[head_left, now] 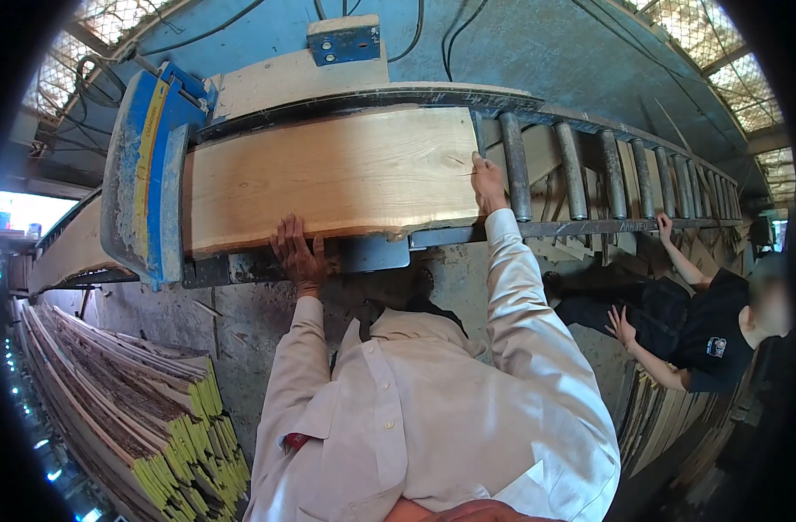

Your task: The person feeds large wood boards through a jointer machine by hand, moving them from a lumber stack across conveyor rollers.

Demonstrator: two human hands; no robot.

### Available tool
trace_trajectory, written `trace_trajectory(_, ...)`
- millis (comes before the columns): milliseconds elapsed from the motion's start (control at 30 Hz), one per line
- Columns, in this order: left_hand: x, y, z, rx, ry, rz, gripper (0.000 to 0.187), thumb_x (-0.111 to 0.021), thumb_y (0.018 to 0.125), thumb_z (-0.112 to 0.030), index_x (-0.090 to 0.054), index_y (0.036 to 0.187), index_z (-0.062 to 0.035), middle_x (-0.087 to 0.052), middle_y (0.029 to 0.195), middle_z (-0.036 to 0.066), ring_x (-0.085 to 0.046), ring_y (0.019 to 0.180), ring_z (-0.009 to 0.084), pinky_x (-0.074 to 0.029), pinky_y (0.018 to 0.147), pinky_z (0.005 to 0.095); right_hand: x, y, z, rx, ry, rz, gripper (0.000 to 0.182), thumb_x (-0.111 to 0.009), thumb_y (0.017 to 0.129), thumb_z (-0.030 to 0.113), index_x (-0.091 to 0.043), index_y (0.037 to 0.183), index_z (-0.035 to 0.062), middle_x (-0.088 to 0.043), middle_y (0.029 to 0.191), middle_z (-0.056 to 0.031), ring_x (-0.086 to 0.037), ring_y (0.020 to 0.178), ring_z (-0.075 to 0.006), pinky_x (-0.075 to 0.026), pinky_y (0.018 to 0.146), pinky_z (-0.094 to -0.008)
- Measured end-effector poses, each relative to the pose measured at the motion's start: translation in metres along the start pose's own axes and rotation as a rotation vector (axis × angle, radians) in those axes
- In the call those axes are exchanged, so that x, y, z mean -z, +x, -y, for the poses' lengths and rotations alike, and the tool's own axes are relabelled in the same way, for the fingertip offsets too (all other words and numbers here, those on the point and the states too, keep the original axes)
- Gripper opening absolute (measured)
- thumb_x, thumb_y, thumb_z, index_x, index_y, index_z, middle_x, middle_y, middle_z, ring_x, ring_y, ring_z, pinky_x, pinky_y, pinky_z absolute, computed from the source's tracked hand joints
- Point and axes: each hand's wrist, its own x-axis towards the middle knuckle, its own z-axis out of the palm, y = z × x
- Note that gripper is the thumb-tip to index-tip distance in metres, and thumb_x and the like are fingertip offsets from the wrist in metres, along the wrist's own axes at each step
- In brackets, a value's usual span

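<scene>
A wide, pale wooden plank [337,170] with visible grain and a knot near its right end lies across the machine bed in front of me. My left hand [297,254] rests at its near bark edge, fingers extended and slightly apart. At the plank's right end, my right hand [487,183] grips the end edge, the thumb on top and the other fingers partly hidden. On the left, the plank meets the blue and yellow machine housing [150,178]. More board [72,239] shows beyond the housing.
A roller conveyor [612,174] runs to the right. A co-worker [685,322] stands there, one hand on its rail. Stacked boards [119,391] with yellow-painted ends lie at lower left. A blue metal bracket [344,43] sits behind the plank. Cables hang along the back wall.
</scene>
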Motion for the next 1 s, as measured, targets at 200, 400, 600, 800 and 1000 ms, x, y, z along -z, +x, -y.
trace_trajectory(200,-0.001,0.000,-0.001,0.001,0.002,-0.006,0.055,-0.049,0.103,-0.044,-0.050,0.144,-0.0070,-0.047,0.154,0.014,-0.034,0.148,0.0328,-0.018,0.124,0.0539,0.012,-0.004,0.002,-0.042,0.237,0.045,0.032,-0.056,0.105,0.026,-0.070,0.104,-0.0033,-0.072,0.096,-0.0128,-0.065,0.083,-0.0190,-0.050,0.076,-0.0323)
trace_trajectory(400,-0.006,-0.003,0.001,-0.035,0.003,-0.018,0.055,-0.048,0.103,-0.045,-0.051,0.144,-0.0084,-0.050,0.151,0.013,-0.038,0.146,0.0332,-0.019,0.123,0.0533,0.016,-0.007,0.001,-0.092,0.564,-0.059,0.041,-0.047,0.109,0.030,-0.063,0.118,-0.0067,-0.073,0.110,-0.0213,-0.071,0.093,-0.0267,-0.056,0.085,-0.0371)
trace_trajectory(600,-0.001,-0.002,-0.005,-0.046,0.025,-0.018,0.055,-0.047,0.104,-0.045,-0.051,0.145,-0.0089,-0.052,0.150,0.013,-0.039,0.145,0.0339,-0.018,0.123,0.0557,0.004,-0.029,0.009,0.366,0.478,-0.101,0.027,-0.055,0.103,0.022,-0.068,0.111,0.0001,-0.074,0.102,-0.0147,-0.073,0.095,-0.0299,-0.056,0.081,-0.0373)
trace_trajectory(800,-0.003,-0.001,-0.012,-0.071,0.100,0.022,0.055,-0.042,0.107,-0.041,-0.047,0.147,-0.0034,-0.045,0.155,0.016,-0.034,0.148,0.0370,-0.018,0.124,0.0530,-0.034,-0.181,0.019,0.819,-0.491,0.414,0.026,-0.067,0.093,0.035,-0.074,0.092,0.0106,-0.072,0.099,-0.0139,-0.070,0.096,-0.0342,-0.054,0.081,-0.0465)
trace_trajectory(1000,0.008,0.005,-0.025,-0.018,0.090,0.216,0.058,-0.039,0.108,-0.041,-0.043,0.150,-0.0010,-0.040,0.159,0.018,-0.029,0.150,0.0399,-0.016,0.125,0.0525,-0.014,-0.230,0.030,0.850,-0.439,0.943,0.032,-0.063,0.095,0.037,-0.071,0.102,0.0068,-0.072,0.096,-0.0164,-0.069,0.090,-0.0390,-0.054,0.079,-0.0479)
